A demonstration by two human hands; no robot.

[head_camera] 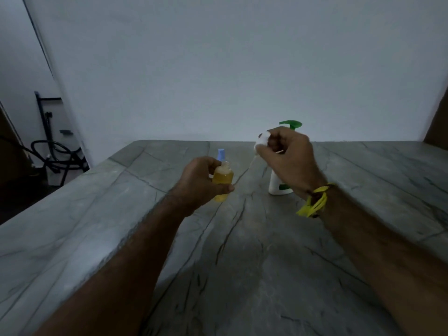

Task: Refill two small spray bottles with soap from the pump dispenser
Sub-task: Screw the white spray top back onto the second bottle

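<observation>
One bottle, small, light and likely soap-slick, sits uncapped in my left hand clasped round its body; my right hand at 2 o'clock pinches its white cap.

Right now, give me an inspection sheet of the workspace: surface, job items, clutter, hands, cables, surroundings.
Surface: grey veined stone table, looks dry.
Job's things: small bottle of yellow liquid, neck open; white spray cap with dip tube, off the bottle; second bottle with blue cap behind; white pump dispenser, green pump, upright.
Clutter: nothing seen.
Grippers: left hand holds the small bottle; right hand holds the spray cap, yellow wristband.
Cables: black hose or cable coiled on the floor, far left.
Surroundings: plain white wall.
</observation>
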